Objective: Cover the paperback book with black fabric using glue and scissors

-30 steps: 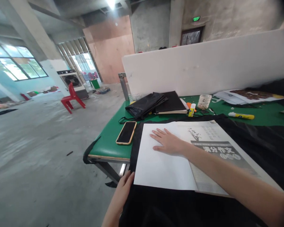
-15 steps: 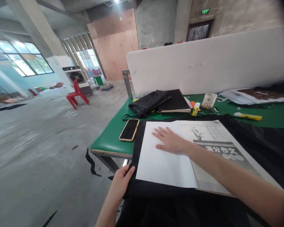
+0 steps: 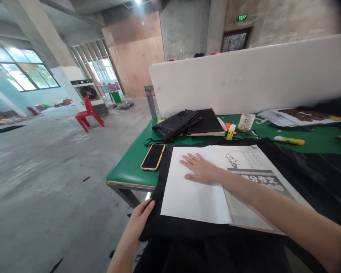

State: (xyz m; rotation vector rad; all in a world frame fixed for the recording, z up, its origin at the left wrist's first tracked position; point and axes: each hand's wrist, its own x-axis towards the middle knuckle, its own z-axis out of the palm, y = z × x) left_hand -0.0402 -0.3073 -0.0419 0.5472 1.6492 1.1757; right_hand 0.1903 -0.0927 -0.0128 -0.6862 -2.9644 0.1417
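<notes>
An open book [image 3: 199, 206] lies on a black cloth [image 3: 184, 231] spread over the table. Its left side is a blank white page; its right side is a grey printed page with large Chinese characters. My right hand [image 3: 200, 170] rests flat on the white page with its fingers spread, and the forearm crosses the printed page. At the cloth's left edge, my left hand [image 3: 142, 216] pinches the black cloth between thumb and fingers, beside the table corner. Some of its fingers are hidden under the cloth.
A phone [image 3: 153, 156] lies left of the book on the green table [image 3: 125, 167]. Behind are folded black material [image 3: 176, 123], an upright glue stick [image 3: 230, 132], a lying glue stick [image 3: 289, 140] and a clear plastic cup [image 3: 246, 122]. A white panel [image 3: 238, 83] stands along the back.
The view has shifted slightly, so the table and book appear a little further left. My right hand stays flat on the page and my left hand stays at the cloth's edge.
</notes>
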